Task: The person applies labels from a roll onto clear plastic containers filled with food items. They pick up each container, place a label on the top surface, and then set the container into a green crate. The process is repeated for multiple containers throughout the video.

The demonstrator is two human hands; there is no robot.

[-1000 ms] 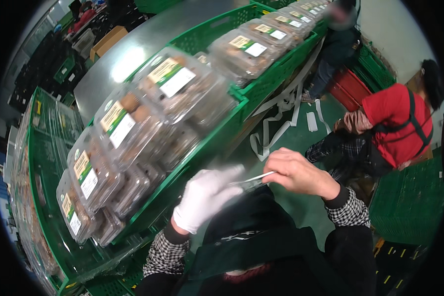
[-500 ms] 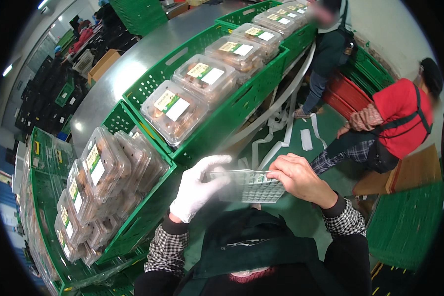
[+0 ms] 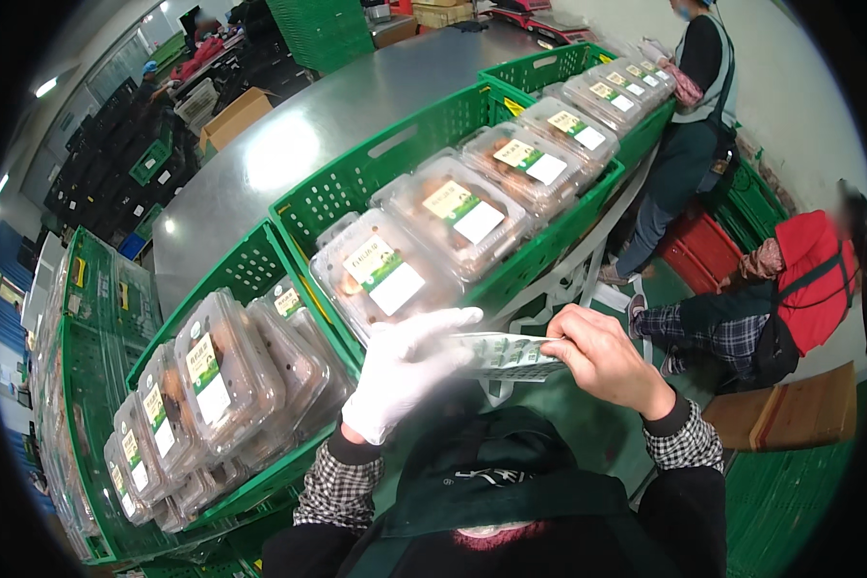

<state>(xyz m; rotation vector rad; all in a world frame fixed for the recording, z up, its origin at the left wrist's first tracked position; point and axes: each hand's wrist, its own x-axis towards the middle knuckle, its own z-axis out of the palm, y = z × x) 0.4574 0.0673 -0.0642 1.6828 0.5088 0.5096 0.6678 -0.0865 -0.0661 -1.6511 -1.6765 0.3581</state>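
Note:
My bare right hand [image 3: 602, 356] pinches a sheet of small green-and-white labels [image 3: 515, 356] at its right end. My white-gloved left hand [image 3: 400, 371] is at the sheet's other end; its fingertips are blurred, so their grip is unclear. Beyond both hands, a green crate [image 3: 385, 154] holds clear clamshell packs [image 3: 477, 212] of brown round items, each with a label on the lid. At the lower left, more labelled packs [image 3: 226, 376] lean upright in a second green crate [image 3: 318, 308].
A steel table [image 3: 212, 193] lies behind the crates. One person [image 3: 703, 77] stands at the crates' far end; another, in red [image 3: 804, 279], bends at the right. A red crate [image 3: 694, 250], tan boards [image 3: 790, 414] and stacked green crates [image 3: 771, 511] are at the right.
The crates and table appear lower in view as my head has shifted. The label sheet has turned into fuller view since a second ago. The far person's arm now reaches to the packs.

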